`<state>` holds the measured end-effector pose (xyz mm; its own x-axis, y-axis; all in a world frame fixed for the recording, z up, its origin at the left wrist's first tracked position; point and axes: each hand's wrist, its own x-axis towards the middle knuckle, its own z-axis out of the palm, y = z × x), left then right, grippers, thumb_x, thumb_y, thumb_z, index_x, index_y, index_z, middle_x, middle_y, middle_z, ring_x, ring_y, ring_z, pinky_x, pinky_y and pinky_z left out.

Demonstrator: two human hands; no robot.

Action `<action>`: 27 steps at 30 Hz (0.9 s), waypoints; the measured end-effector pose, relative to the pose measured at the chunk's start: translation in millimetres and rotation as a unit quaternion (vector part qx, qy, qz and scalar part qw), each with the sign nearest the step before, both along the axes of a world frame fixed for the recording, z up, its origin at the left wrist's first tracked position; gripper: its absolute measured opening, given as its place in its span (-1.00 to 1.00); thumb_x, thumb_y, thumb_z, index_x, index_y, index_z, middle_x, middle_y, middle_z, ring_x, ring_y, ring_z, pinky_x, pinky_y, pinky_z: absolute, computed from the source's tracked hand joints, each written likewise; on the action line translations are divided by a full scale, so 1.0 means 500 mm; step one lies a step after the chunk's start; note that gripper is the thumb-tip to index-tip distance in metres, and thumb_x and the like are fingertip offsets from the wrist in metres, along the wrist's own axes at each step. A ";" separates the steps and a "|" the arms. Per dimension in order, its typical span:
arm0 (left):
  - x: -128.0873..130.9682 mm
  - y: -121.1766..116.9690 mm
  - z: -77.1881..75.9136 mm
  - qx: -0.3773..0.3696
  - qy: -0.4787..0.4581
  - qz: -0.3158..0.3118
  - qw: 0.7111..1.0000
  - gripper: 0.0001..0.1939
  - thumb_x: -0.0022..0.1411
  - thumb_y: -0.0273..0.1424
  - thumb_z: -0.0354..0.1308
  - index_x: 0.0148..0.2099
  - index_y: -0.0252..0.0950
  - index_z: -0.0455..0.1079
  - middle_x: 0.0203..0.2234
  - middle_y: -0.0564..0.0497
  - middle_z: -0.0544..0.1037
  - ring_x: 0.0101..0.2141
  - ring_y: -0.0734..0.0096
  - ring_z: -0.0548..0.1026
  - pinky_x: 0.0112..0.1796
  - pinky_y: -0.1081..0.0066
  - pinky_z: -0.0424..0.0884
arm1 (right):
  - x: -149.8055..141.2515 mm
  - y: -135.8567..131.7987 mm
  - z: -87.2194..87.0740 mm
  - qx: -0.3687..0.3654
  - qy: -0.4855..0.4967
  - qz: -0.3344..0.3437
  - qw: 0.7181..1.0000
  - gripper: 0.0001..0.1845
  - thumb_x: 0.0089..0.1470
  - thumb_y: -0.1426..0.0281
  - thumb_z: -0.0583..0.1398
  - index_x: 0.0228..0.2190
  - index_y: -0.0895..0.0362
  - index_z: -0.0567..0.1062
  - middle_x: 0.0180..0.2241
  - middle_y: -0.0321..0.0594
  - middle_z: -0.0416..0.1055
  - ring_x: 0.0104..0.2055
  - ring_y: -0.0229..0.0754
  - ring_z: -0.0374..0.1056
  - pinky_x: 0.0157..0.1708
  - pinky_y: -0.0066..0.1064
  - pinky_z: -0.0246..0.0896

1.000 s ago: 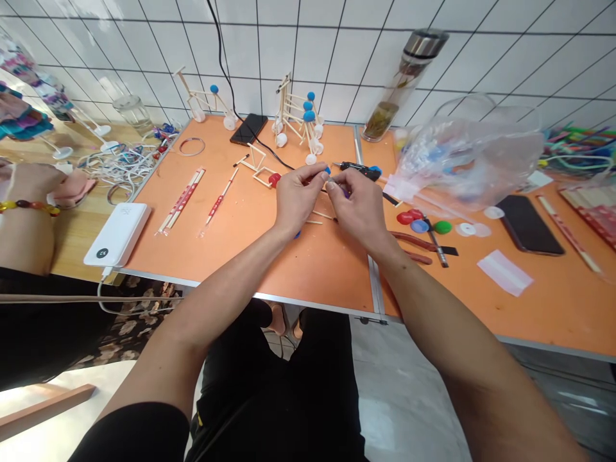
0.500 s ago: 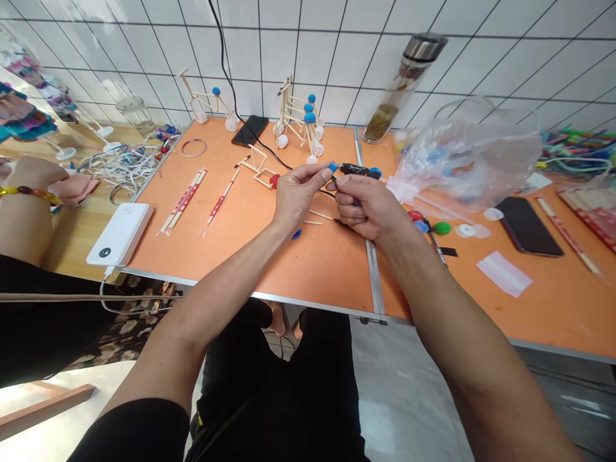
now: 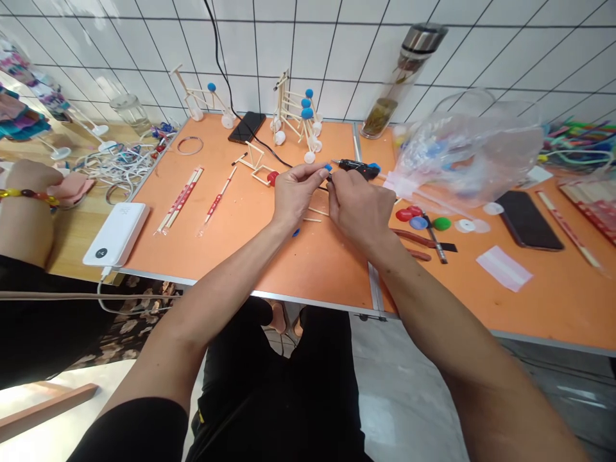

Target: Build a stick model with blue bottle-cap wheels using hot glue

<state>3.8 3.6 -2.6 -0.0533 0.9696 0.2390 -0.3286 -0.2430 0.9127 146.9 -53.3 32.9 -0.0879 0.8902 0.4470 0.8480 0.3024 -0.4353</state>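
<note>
My left hand [image 3: 294, 196] pinches a small blue piece [image 3: 328, 167] between thumb and fingertips, above the orange table. Right against it, my right hand [image 3: 362, 208] is curled, back upward, its fingertips on a small dark thing [image 3: 330, 178] mostly hidden by the fingers. Just behind my right hand lies a black tool [image 3: 356, 168] with a thin tip. Left of my hands rests a frame of joined sticks [image 3: 255, 165] with a red ball [image 3: 273, 178] at its end. Loose thin sticks [image 3: 312, 220] and a blue disc [image 3: 296, 232] lie close to my left wrist.
Stick models with blue balls [image 3: 298, 109] stand by the wall, near a phone [image 3: 246, 127] and a glass bottle [image 3: 402, 80]. Plastic bags [image 3: 466, 154], caps [image 3: 441, 223] and reddish handles [image 3: 414, 239] lie right. A power bank [image 3: 117, 234] and another person's arm [image 3: 26, 205] are left.
My right hand has turned over, from a fist gripping a dark tool to back upward, uncovering the reddish handles beside it. My left hand keeps its pinch on the blue piece.
</note>
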 end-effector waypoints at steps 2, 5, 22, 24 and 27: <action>0.000 -0.002 0.003 0.002 0.002 0.002 1.000 -0.88 0.25 -0.30 0.62 -0.17 -0.13 0.80 -0.13 -0.01 0.84 0.00 0.20 0.78 0.18 0.16 0.67 | 0.005 0.005 0.008 -0.018 0.065 0.014 0.998 -0.64 0.49 0.04 0.15 -0.20 0.04 0.50 -0.22 -0.01 0.52 -0.18 0.09 0.44 -0.26 -0.20 0.20; -0.002 -0.008 0.013 0.011 -0.009 -0.014 1.000 -0.88 0.28 -0.28 0.61 -0.15 -0.12 0.80 -0.15 0.00 0.84 0.02 0.19 0.77 0.20 0.15 0.65 | 0.027 0.021 0.037 -0.168 0.304 0.097 0.933 -0.59 0.38 -0.06 0.29 -0.27 0.00 0.45 -0.47 -0.31 0.26 -0.50 -0.20 0.10 -0.50 -0.36 -0.03; -0.081 0.072 0.009 -0.039 -0.079 0.015 0.996 -0.87 0.49 -0.31 0.44 -0.03 -0.26 0.70 0.08 -0.12 0.79 0.29 0.08 0.69 0.31 0.07 0.62 | 0.058 0.006 0.052 -0.320 0.033 0.293 0.900 -0.72 0.18 0.09 0.47 -0.31 0.04 0.68 -0.37 -0.27 0.55 -0.33 -0.15 0.35 -0.35 -0.31 0.10; -0.088 0.076 0.007 -0.053 -0.086 0.002 0.995 -0.86 0.48 -0.30 0.45 -0.02 -0.24 0.69 0.09 -0.10 0.79 0.31 0.05 0.68 0.30 0.07 0.64 | 0.059 -0.001 0.053 -0.348 -0.062 0.329 0.876 -0.80 0.22 0.14 0.44 -0.29 0.00 0.71 -0.34 -0.29 0.61 -0.32 -0.14 0.40 -0.32 -0.30 0.10; -0.088 0.074 0.005 -0.068 -0.107 -0.029 0.992 -0.89 0.51 -0.31 0.41 -0.02 -0.24 0.67 0.05 -0.08 0.80 0.34 0.06 0.66 0.31 0.10 0.64 | 0.045 -0.010 0.048 -0.309 -0.114 0.303 0.894 -0.88 0.27 0.23 0.40 -0.26 -0.01 0.73 -0.25 -0.26 0.67 -0.26 -0.11 0.46 -0.29 -0.29 0.10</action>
